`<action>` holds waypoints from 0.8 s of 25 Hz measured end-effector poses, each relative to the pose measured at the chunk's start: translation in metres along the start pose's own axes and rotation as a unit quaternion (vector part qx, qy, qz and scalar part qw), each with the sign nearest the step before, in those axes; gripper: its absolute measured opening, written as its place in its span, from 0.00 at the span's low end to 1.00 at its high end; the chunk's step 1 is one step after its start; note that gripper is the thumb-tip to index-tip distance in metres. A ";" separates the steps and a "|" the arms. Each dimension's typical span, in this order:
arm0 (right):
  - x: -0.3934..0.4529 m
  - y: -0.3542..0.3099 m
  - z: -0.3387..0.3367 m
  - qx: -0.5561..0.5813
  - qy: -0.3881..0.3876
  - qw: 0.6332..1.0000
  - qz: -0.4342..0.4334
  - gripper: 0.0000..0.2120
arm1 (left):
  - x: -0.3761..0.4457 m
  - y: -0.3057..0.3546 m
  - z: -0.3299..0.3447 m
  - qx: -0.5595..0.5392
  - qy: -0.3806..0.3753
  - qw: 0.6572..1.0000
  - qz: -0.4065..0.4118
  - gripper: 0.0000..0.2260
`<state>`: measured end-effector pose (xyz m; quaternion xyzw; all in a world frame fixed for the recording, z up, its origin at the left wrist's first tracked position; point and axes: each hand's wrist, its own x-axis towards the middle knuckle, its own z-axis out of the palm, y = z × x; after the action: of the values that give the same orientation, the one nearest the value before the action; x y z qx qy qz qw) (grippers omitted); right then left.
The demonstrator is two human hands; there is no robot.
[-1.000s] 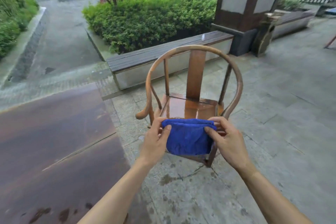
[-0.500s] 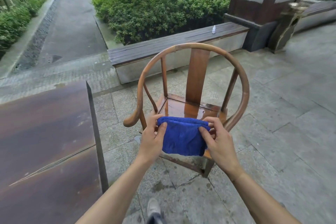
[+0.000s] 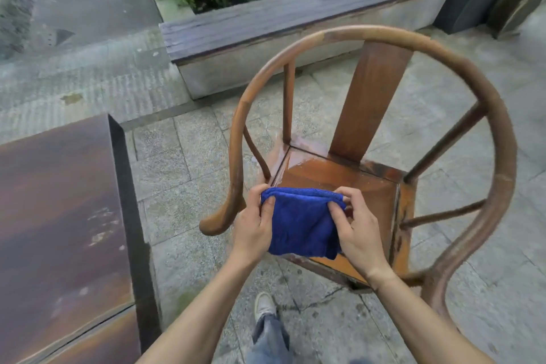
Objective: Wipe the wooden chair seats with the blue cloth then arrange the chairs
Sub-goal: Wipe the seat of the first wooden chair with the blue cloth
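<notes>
I hold the folded blue cloth [image 3: 301,223] by its top corners, left hand [image 3: 254,227] and right hand [image 3: 356,233] fingers pinched shut, above the wet chair seat [image 3: 354,183], ready to wipe.

Both hands, left hand [image 3: 254,230] and right hand [image 3: 356,232], pinch the blue cloth [image 3: 302,223] (folded) above the chair seat [image 3: 354,180].
</notes>
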<state>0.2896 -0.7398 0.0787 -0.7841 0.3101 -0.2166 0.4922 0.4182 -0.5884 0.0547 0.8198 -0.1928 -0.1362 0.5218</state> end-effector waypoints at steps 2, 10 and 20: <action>0.029 0.028 0.022 0.007 -0.007 0.999 0.034 0.09 | 0.028 -0.027 0.017 0.014 -0.002 1.000 -0.015 0.07; 0.116 0.248 0.137 -0.015 -0.093 0.984 0.152 0.09 | 0.108 -0.229 0.144 0.127 0.009 0.977 -0.169 0.10; 0.165 0.370 0.181 -0.362 -0.106 0.926 -0.029 0.17 | 0.120 -0.325 0.224 0.407 0.024 0.913 -0.030 0.24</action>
<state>0.4234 -0.8597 -0.3268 -0.9359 0.2906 -0.0193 0.1980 0.4862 -0.6994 -0.3369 0.9696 -0.1940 -0.0422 0.1434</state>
